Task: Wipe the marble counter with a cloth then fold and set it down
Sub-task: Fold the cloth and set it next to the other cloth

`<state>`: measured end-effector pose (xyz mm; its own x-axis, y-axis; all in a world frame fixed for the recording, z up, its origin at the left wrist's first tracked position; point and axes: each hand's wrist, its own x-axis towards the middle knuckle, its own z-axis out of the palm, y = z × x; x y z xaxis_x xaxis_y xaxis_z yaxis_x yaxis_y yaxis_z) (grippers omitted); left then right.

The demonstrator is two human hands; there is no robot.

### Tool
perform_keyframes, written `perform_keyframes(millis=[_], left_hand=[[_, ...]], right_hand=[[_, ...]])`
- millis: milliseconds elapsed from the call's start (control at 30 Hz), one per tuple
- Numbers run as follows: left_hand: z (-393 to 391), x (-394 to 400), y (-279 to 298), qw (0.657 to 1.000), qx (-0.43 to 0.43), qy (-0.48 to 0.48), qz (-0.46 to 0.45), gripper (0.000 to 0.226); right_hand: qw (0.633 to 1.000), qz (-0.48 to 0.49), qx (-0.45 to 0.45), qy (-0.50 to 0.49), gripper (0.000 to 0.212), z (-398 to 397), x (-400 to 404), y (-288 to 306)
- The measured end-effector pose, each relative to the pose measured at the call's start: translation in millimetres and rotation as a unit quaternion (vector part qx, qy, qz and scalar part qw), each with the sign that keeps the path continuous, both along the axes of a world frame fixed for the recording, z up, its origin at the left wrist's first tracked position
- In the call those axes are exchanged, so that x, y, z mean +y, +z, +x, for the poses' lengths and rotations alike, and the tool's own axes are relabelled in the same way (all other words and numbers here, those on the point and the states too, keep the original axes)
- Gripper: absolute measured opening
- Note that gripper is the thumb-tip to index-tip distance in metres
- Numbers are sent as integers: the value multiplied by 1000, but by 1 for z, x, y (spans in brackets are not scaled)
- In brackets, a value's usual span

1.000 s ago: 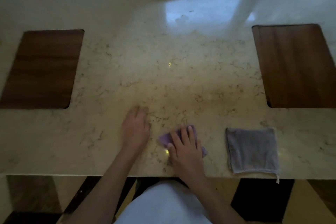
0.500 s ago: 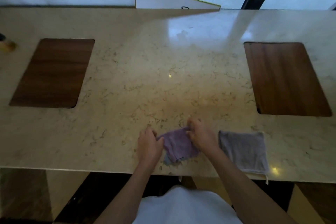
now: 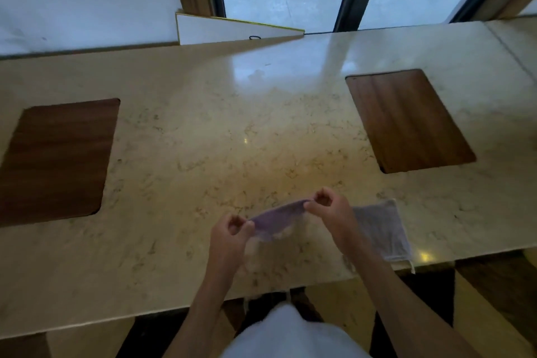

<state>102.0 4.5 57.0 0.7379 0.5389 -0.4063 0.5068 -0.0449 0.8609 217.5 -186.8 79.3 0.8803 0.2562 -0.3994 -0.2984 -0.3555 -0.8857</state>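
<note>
I see the marble tabletop [image 3: 203, 131] filling the frame, with one dark wooden panel [image 3: 55, 160] set into it at the left and a second wooden panel [image 3: 406, 120] at the upper right. Low and right of centre a grey cloth [image 3: 383, 229] lies flat by the near edge. Just left of it, my left hand [image 3: 229, 234] and right hand [image 3: 331, 211] each pinch an end of the purple cloth [image 3: 276, 219], stretched between them above the marble.
</note>
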Motion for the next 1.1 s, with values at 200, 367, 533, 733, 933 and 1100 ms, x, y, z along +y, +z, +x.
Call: perform_keyframes(millis=[200,367,533,733,933,1100], left_hand=[[32,-41,25,996,-82,-40,17,9],[64,-111,22,991,-105,-79,3,12],[93,-208,11,991,-84,-106,22,16],[102,-309,-16,990,8,-130,54,19],[123,-347,-36,964,60,-172,192,12],[157,-350,-38,893,48,-246,375,15]], right_hand=[[995,9,-89,-49,14,3,-58,24],[988,1,-135,-74,7,17,-138,26],[992,1,-102,-75,13,40,-237,5],[998,-7,-13,-57,18,62,-338,-27],[986,-163,-15,26,13,92,-370,-53],[965,-233,-87,78,7,126,-359,-63]])
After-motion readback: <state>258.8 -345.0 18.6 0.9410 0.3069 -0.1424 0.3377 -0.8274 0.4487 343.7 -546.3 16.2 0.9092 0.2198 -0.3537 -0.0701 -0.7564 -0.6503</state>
